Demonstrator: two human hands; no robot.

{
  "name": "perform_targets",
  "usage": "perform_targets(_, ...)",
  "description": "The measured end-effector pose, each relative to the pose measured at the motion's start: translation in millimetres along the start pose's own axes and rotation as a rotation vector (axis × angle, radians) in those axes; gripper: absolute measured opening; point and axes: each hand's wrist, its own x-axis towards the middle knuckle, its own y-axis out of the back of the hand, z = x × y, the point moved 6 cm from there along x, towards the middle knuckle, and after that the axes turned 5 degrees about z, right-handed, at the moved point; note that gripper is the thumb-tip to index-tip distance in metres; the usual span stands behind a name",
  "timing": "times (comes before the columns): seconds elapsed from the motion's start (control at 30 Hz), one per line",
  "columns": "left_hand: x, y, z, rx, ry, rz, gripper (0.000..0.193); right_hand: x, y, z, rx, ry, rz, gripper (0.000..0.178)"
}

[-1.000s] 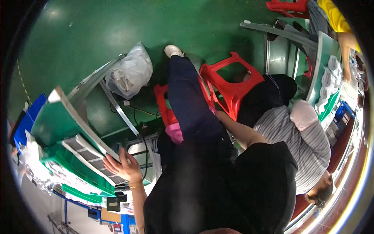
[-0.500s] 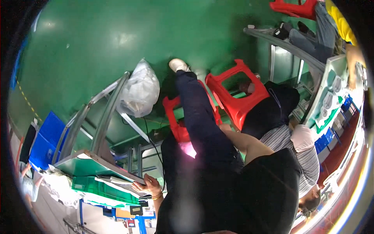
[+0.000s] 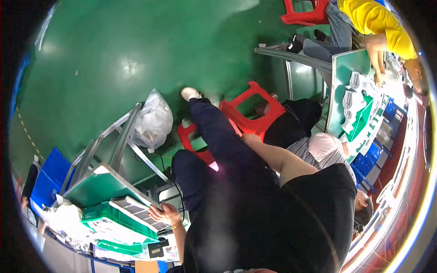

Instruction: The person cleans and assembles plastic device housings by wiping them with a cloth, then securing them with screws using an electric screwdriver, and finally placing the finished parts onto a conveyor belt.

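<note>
My left hand [image 3: 165, 214] rests at the edge of a green-topped workbench [image 3: 101, 187], fingers apart and lightly curled, beside a grey divided tray [image 3: 136, 213]. Next to that tray is a green bin [image 3: 98, 211] with white things in it. My right arm reaches down past my thigh, and my right hand [image 3: 249, 138] is closed at the edge of a red plastic stool [image 3: 187, 135], partly hidden behind my leg. Its fingertips are hard to make out. A second red stool [image 3: 248, 93] stands just beyond that hand.
A stuffed clear plastic bag [image 3: 154, 120] sits by the bench's metal frame [image 3: 125, 136]. At right, a person in a striped top [image 3: 300, 146] sits close by; another in yellow [image 3: 378, 20] works at a second bench [image 3: 339, 98]. A black cable [image 3: 175, 182] hangs near my knee.
The view has shifted, bringing more of both benches into sight. My left hand stays at the bench edge, and my right hand remains by the stool. The yellow-clad person shows more fully.
</note>
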Motion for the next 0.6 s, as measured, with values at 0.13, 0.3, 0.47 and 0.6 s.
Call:
perform_targets(0.13, -1.9, 8.9, -5.2, -0.022, -0.006, 0.035, 0.02, -15.7, 10.2, 5.1, -0.003, 0.103, 0.081, 0.033)
perform_targets(0.3, 4.1, 11.9, -9.3, -0.032, -0.004, 0.01, 0.022, -56.6, 52.8, -3.5, 0.045, 0.054, 0.114, 0.032)
perform_targets(0.47, 1.8, 20.5, 4.4, -0.021, 0.013, 0.01, 0.021, -68.6, 77.5, 19.5, 0.17, 0.028, 0.133, 0.031)
perform_targets(0.6, 7.9, 27.7, 14.4, -0.044, 0.007, -0.005, 0.018, -72.9, 75.6, 47.9, 0.259, 0.08, 0.187, 0.031)
